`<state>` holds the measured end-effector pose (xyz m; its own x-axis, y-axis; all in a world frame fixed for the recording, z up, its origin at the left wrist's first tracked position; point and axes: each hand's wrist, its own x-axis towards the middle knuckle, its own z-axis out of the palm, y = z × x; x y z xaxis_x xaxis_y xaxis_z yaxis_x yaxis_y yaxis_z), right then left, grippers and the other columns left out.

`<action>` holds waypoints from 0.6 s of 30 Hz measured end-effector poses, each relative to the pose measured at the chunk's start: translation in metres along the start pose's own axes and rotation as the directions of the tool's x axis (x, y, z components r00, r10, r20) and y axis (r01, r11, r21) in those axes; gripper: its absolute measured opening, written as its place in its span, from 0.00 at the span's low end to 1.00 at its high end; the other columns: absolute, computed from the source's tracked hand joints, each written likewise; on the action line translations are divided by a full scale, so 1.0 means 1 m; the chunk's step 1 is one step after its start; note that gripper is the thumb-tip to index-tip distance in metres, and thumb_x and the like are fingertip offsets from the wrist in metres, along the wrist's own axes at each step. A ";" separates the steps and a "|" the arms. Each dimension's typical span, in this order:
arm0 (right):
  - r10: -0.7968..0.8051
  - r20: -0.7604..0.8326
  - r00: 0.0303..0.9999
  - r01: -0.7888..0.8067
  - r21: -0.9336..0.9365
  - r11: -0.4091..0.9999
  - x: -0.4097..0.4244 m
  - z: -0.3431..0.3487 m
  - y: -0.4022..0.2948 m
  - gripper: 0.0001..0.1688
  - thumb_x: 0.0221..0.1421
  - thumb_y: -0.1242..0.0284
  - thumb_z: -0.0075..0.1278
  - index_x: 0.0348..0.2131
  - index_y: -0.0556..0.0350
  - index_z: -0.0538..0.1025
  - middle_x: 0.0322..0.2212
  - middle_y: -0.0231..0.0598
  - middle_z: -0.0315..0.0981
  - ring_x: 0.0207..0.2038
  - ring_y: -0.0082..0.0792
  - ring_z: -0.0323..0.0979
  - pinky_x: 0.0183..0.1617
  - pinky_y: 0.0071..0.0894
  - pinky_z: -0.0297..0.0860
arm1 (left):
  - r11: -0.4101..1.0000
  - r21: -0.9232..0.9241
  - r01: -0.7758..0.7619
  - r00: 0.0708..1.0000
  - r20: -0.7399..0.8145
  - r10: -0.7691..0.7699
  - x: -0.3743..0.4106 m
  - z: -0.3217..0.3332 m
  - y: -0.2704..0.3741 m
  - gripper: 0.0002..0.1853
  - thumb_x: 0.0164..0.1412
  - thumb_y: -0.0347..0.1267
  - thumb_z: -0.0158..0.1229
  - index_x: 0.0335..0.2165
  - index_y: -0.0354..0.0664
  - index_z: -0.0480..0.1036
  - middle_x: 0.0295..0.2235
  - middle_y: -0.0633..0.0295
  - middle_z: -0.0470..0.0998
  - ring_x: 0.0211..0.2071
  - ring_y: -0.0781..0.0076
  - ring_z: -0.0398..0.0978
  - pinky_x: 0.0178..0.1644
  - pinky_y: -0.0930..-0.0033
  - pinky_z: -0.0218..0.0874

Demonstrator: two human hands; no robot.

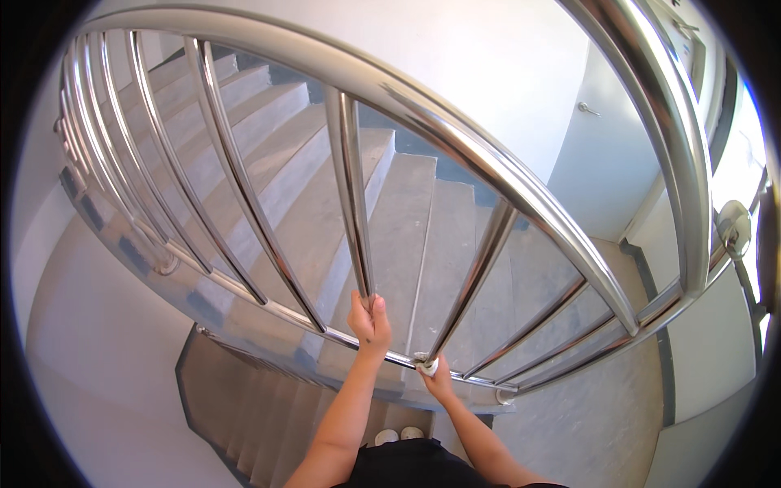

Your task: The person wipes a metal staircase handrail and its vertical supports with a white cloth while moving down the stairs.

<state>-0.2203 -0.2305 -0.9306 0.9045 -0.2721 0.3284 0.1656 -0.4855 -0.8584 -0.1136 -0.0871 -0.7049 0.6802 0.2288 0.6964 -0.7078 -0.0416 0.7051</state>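
My left hand [370, 320] is wrapped around the lower part of an upright metal baluster [350, 195] of the stair railing. To its right, my right hand [438, 379] presses a white cloth [429, 366] around the foot of the neighbouring baluster [473, 280], where it meets the bottom rail [399, 358]. Part of the cloth is hidden by my fingers and the bar. Above both hands curves the polished handrail [415, 110], which the balusters join from below.
Concrete steps [390, 207] climb to the left behind the railing. Another flight [262, 390] descends below, near my white shoes [399, 436]. A second thick handrail [677, 146] bends down at the right. Beyond it is a pale door [604, 158] with a lever handle [589, 110].
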 end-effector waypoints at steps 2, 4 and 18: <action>-0.055 0.046 0.997 0.058 -0.057 0.997 0.003 -0.004 0.006 0.27 0.47 0.65 0.61 0.43 0.58 0.69 0.34 0.50 0.67 0.38 0.55 0.67 0.40 0.47 0.65 | 1.000 -0.011 -0.012 1.000 0.000 0.012 0.003 0.001 0.003 0.14 0.64 0.36 0.51 0.28 0.36 0.62 0.14 0.67 0.62 0.14 0.81 0.59 0.19 0.77 0.49; -0.081 0.075 0.994 0.090 -0.122 0.988 0.002 -0.008 0.019 0.30 0.46 0.63 0.61 0.44 0.60 0.67 0.34 0.49 0.67 0.39 0.55 0.67 0.40 0.48 0.65 | 1.000 -0.001 -0.008 1.000 0.008 0.008 0.001 0.000 0.004 0.14 0.64 0.36 0.50 0.28 0.36 0.62 0.14 0.67 0.62 0.15 0.81 0.59 0.19 0.77 0.49; -0.025 0.148 0.989 0.099 -0.517 0.850 -0.006 -0.012 0.029 0.25 0.43 0.69 0.60 0.37 0.61 0.65 0.33 0.51 0.66 0.40 0.54 0.67 0.43 0.48 0.65 | 0.997 -0.073 0.031 0.999 0.021 -0.030 0.001 0.005 0.003 0.16 0.65 0.39 0.48 0.29 0.37 0.60 0.17 0.68 0.62 0.17 0.82 0.58 0.21 0.78 0.48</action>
<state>-0.2256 -0.2532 -0.9522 0.9483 -0.1340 0.2878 0.0271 -0.8691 -0.4939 -0.1139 -0.0919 -0.7017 0.7050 0.2092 0.6776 -0.6982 0.0368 0.7150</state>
